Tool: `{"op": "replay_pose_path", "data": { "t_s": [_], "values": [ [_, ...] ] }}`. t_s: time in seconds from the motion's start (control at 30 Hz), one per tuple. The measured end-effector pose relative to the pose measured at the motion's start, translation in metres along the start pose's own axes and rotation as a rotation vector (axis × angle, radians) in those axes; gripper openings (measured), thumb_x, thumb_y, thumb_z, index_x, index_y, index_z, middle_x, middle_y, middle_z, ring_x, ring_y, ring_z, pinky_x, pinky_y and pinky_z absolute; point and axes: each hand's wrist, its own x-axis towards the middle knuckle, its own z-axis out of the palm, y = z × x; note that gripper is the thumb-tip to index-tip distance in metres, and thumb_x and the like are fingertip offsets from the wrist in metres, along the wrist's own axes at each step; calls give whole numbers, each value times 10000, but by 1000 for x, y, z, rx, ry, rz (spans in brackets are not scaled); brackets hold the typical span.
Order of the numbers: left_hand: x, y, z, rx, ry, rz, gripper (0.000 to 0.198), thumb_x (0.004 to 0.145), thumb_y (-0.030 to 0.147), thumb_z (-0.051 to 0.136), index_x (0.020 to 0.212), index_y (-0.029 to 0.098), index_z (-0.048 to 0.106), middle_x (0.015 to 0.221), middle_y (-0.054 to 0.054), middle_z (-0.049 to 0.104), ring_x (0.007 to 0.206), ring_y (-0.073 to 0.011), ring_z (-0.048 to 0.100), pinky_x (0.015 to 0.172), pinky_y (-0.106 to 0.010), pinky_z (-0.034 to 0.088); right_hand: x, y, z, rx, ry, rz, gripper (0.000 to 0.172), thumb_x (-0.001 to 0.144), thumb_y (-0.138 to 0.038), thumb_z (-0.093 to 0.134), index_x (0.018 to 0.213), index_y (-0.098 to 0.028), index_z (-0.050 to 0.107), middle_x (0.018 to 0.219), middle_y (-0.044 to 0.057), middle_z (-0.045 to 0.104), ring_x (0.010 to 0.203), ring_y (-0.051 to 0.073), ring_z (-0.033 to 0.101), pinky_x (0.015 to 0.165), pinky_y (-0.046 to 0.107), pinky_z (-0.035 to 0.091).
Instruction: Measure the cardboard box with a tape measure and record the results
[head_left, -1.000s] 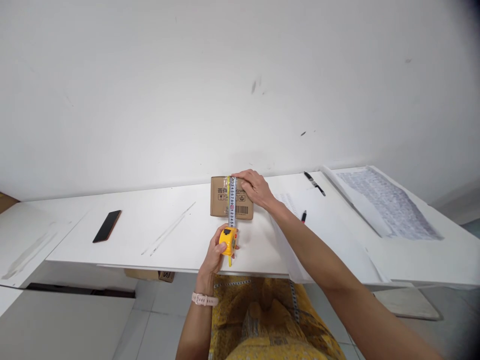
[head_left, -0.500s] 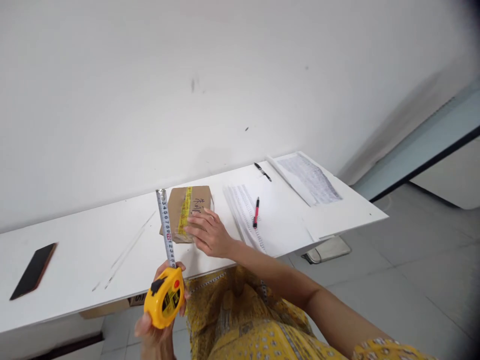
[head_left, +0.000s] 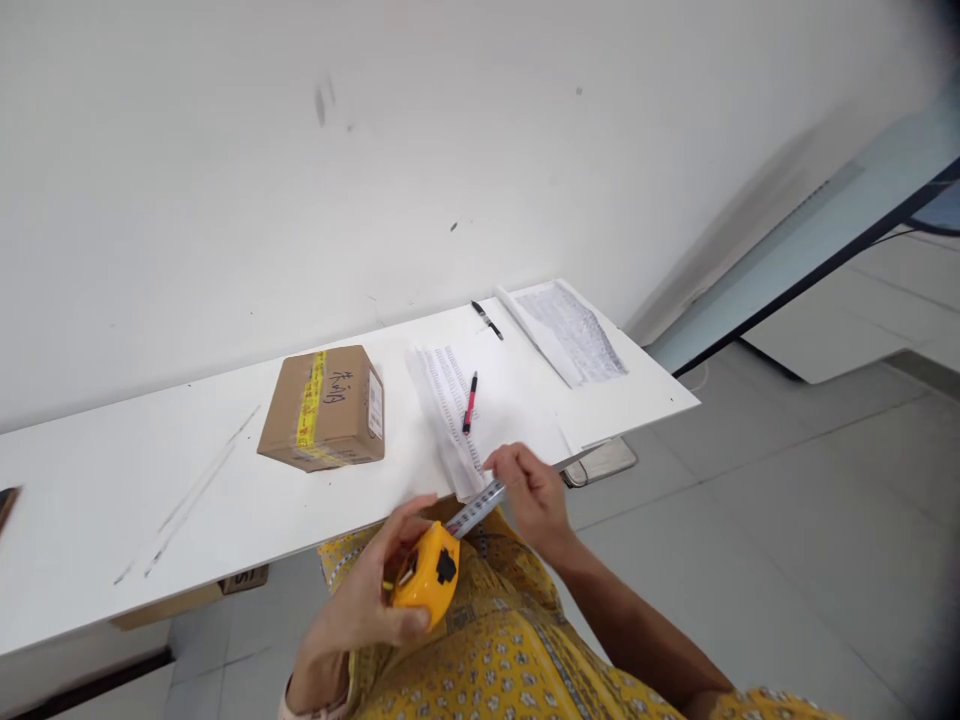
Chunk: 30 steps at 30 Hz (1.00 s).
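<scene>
My left hand is closed around the yellow case of a tape measure, just off the front edge of the table. The metal blade runs out of the case to the upper right. My right hand pinches this blade, whose end sticks out past the fingers. Beyond my hands, to the left, a cardboard box with yellow tape, dark handwriting and a white label stands on the white table. Neither hand touches the box.
Printed sheets lie right of the box with a red and black pen on them. A black pen and another paper stack are farther right. At the left edge a dark flat object is partly cut off.
My right hand has left the box and now grips the blade. The tape measure has swung away from the box toward my body, its blade now pointing right. The view has shifted.
</scene>
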Motion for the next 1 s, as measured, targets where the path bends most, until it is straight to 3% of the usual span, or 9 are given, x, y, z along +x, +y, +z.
{"op": "replay_pose_path", "data": {
  "t_s": [0.1,0.17,0.27,0.37,0.43,0.57,0.7,0.87,1.0],
  "values": [
    [19,19,1,45,-44,17,946,707,511,772,1484,258,295,1283,-128,576,1019,-260,597,861,-353,463,-16,14,8,-107,-75,-204,240,987,-263,409,1000,-209,642,804,38,632,741,172,586,661,307,474],
    [36,33,-4,113,-40,54,880,730,460,769,1461,257,323,1261,-124,599,984,-242,608,833,-341,472,-6,26,7,-186,27,-250,261,982,-284,402,1092,-198,621,920,78,661,859,205,613,746,349,495],
    [78,50,-15,235,101,175,767,774,409,736,1420,249,356,1239,-115,624,969,-221,622,806,-323,480,42,48,-2,-358,190,0,325,993,-392,376,1104,-193,608,923,78,671,822,204,622,719,330,485],
    [137,52,-21,505,467,332,685,756,335,732,1359,225,425,1273,-101,603,1065,-230,600,848,-326,477,97,72,-3,-662,10,255,415,971,-494,408,1207,-193,569,786,43,682,760,224,648,716,330,464],
    [174,45,-22,736,644,340,650,776,283,696,1368,216,437,1294,-98,596,1073,-241,596,917,-367,465,122,83,4,-882,-143,283,483,947,-510,459,1297,-182,518,868,82,715,843,264,673,754,351,464],
    [211,19,-20,1068,697,193,560,850,239,598,1392,222,460,1424,-113,509,1180,-299,533,905,-413,494,129,98,9,-1055,-368,205,332,948,-273,455,1244,-181,573,1043,133,723,957,273,675,803,360,471],
    [211,-9,-22,1251,605,47,534,880,201,544,1409,231,476,1514,-127,424,1229,-324,513,948,-455,489,116,105,-23,-663,-218,215,312,900,-162,412,1093,-162,658,966,114,740,903,235,683,832,375,492],
    [194,-35,-9,1440,572,107,613,859,181,561,1449,107,414,1604,-237,231,1486,-387,192,1163,-631,174,100,93,-58,224,-6,287,365,824,-373,616,1148,-205,609,1030,87,739,973,219,696,842,380,535],
    [171,-58,27,1470,372,230,589,899,212,500,1442,15,384,1586,-255,268,1504,-341,158,1194,-559,195,87,84,-45,261,113,247,395,742,-461,737,996,-233,537,825,25,730,817,188,690,793,362,522]
  ]
}}
